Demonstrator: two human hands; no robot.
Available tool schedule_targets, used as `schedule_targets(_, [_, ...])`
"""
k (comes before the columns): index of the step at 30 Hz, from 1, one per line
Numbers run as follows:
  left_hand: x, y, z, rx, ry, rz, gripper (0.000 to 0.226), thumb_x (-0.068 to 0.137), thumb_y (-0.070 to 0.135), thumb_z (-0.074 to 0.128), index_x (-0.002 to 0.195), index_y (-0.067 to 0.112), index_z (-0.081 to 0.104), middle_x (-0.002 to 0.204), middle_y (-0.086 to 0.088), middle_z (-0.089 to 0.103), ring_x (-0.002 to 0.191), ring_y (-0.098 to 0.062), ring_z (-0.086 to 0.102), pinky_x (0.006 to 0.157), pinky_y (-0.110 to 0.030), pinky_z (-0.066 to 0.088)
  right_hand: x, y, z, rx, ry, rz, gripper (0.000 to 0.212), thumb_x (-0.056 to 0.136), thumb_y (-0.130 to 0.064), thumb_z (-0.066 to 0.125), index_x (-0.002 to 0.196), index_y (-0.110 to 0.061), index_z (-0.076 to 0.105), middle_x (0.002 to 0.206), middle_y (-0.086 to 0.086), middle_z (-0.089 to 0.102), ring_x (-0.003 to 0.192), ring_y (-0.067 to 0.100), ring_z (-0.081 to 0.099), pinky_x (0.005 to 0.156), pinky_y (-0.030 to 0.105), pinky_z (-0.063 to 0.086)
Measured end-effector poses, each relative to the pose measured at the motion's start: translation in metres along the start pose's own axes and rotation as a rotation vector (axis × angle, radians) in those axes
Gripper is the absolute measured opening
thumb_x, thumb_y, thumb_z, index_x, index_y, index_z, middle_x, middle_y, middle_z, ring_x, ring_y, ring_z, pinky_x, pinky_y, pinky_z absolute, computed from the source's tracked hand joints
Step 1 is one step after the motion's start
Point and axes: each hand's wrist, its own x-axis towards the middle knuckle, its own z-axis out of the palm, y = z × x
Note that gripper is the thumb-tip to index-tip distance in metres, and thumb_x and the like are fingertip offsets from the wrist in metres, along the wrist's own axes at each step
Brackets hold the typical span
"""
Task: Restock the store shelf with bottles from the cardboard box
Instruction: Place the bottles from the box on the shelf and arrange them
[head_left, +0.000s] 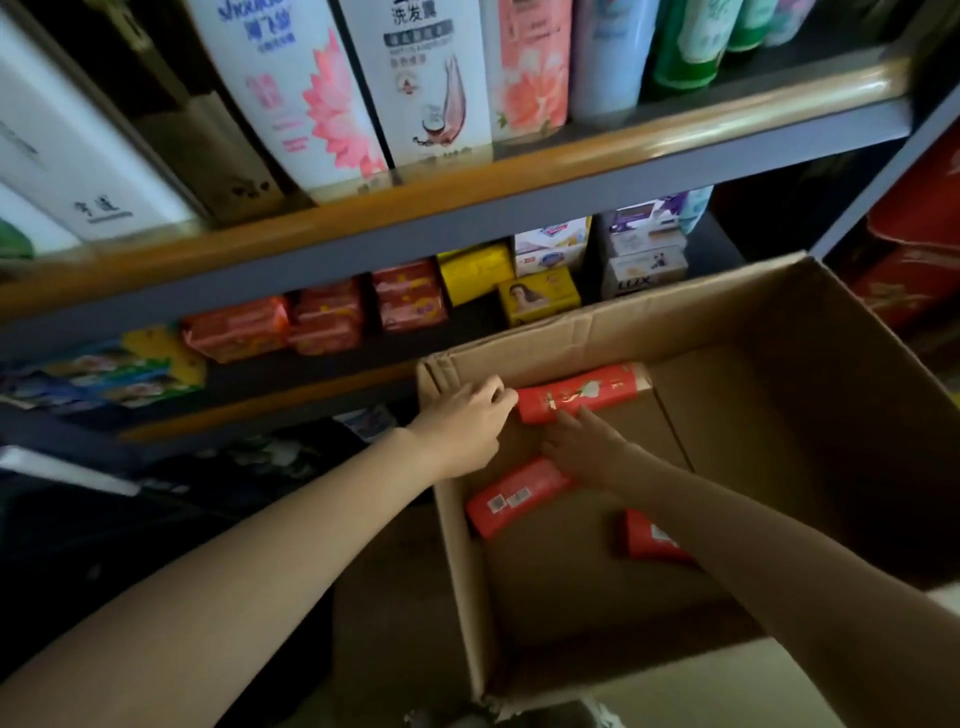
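An open cardboard box (701, 312) stands in front of the shelf, with three red bottles lying inside. One red bottle (576, 392) rests along the box's far wall. My left hand (462, 426) reaches over the box's left corner, and its fingertips close on that bottle's left end. Inside the box, my right hand (587, 447) has its fingers stretched out, touching the same bottle's lower edge. A second red bottle (511, 499) lies just below my right hand at the left wall. My right forearm partly hides the third red bottle (649, 538).
The upper shelf (519, 171) holds tall white, pink and green bottles behind an orange rail. On the lower shelf (311, 374) are stacked soap packs in red, yellow and white. Red packages (919, 234) fill the neighbouring unit at the right. Dark floor lies to the box's left.
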Motion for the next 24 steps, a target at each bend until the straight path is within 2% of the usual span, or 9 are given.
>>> schedule_targets(2, [-0.005, -0.005, 0.0, -0.001, 0.017, 0.0, 0.044, 0.091, 0.008, 0.039, 0.134, 0.012, 0.034, 0.139, -0.009, 0.031, 0.125, -0.029, 0.039, 0.099, -0.041, 0.038, 0.006, -0.01, 0.004, -0.01, -0.051, 0.049, 0.053, 0.091, -0.025, 0.053, 0.141, -0.017, 0.036, 0.15, 0.005, 0.032, 0.14, 0.028, 0.023, 0.113, 0.042, 0.022])
schedule_targets(6, [-0.012, -0.009, -0.007, -0.022, 0.003, 0.016, 0.043, 0.093, 0.009, 0.042, 0.135, 0.013, 0.034, 0.14, -0.007, 0.032, 0.125, -0.027, 0.04, 0.096, -0.04, 0.041, -0.002, 0.007, -0.028, 0.189, -0.162, 0.107, 0.076, 0.073, -0.017, 0.077, 0.139, -0.019, 0.038, 0.136, 0.005, 0.049, 0.126, 0.027, 0.048, 0.099, 0.04, 0.045])
schedule_targets(10, [-0.023, -0.009, -0.025, -0.151, -0.092, 0.0, 0.073, 0.091, 0.032, 0.056, 0.147, 0.01, 0.014, 0.154, -0.009, 0.02, 0.139, -0.024, 0.027, 0.11, -0.033, 0.029, -0.035, 0.04, -0.112, 0.034, -0.088, 0.01, 0.069, 0.07, -0.02, 0.078, 0.132, -0.021, 0.046, 0.122, 0.002, 0.058, 0.111, 0.024, 0.053, 0.087, 0.034, 0.047])
schedule_targets(13, [-0.045, -0.013, -0.041, -0.265, -0.018, 0.013, 0.092, 0.08, 0.046, 0.065, 0.148, 0.014, 0.012, 0.154, -0.007, 0.022, 0.14, -0.023, 0.026, 0.114, -0.035, 0.026, -0.076, 0.046, -0.189, 0.16, -0.16, 0.096, 0.044, 0.065, -0.032, 0.079, 0.102, -0.016, 0.06, 0.089, 0.0, 0.061, 0.081, 0.019, 0.057, 0.07, 0.031, 0.05])
schedule_targets(14, [-0.056, -0.017, -0.049, -0.308, 0.072, 0.034, 0.086, 0.079, 0.044, 0.068, 0.145, 0.016, 0.021, 0.149, -0.005, 0.032, 0.135, -0.022, 0.035, 0.11, -0.035, 0.032, -0.089, 0.045, -0.213, 0.234, -0.173, 0.127, 0.037, 0.066, -0.035, 0.078, 0.093, -0.015, 0.062, 0.079, -0.002, 0.058, 0.074, 0.018, 0.057, 0.067, 0.03, 0.051])
schedule_targets(17, [-0.099, -0.032, -0.082, -0.345, 0.324, 0.054, 0.059, 0.078, 0.037, 0.071, 0.125, 0.017, 0.044, 0.127, -0.003, 0.054, 0.115, -0.02, 0.053, 0.091, -0.03, 0.042, -0.129, 0.037, -0.281, 0.419, -0.156, 0.141, 0.03, 0.07, -0.033, 0.075, 0.092, -0.014, 0.067, 0.072, -0.005, 0.058, 0.067, 0.014, 0.059, 0.061, 0.024, 0.052])
schedule_targets(20, [-0.149, -0.052, -0.112, -0.266, 0.444, 0.079, 0.055, 0.076, 0.037, 0.073, 0.122, 0.019, 0.049, 0.116, -0.002, 0.062, 0.106, -0.021, 0.056, 0.074, -0.023, 0.036, -0.163, 0.015, -0.348, 0.583, -0.126, 0.094, 0.013, 0.08, -0.022, 0.07, 0.079, -0.011, 0.066, 0.064, -0.002, 0.061, 0.054, 0.01, 0.054, 0.049, 0.017, 0.045])
schedule_targets(22, [-0.184, -0.075, -0.129, -0.364, 0.51, 0.056, 0.049, 0.074, 0.032, 0.074, 0.118, 0.021, 0.055, 0.111, -0.005, 0.065, 0.102, -0.022, 0.06, 0.075, -0.024, 0.04, -0.178, -0.006, -0.389, 0.759, 0.003, 0.038, 0.013, 0.086, -0.018, 0.064, 0.076, -0.009, 0.066, 0.064, 0.002, 0.063, 0.048, 0.008, 0.053, 0.045, 0.016, 0.043])
schedule_targets(24, [-0.221, -0.103, -0.149, -0.632, 0.562, 0.089, 0.036, 0.069, 0.027, 0.076, 0.101, 0.022, 0.061, 0.104, -0.008, 0.068, 0.091, -0.019, 0.064, 0.083, -0.031, 0.049, -0.187, -0.028, -0.424, 1.043, 0.255, -0.054, 0.017, 0.09, -0.018, 0.057, 0.077, -0.009, 0.063, 0.065, 0.003, 0.062, 0.046, 0.006, 0.055, 0.044, 0.016, 0.043])
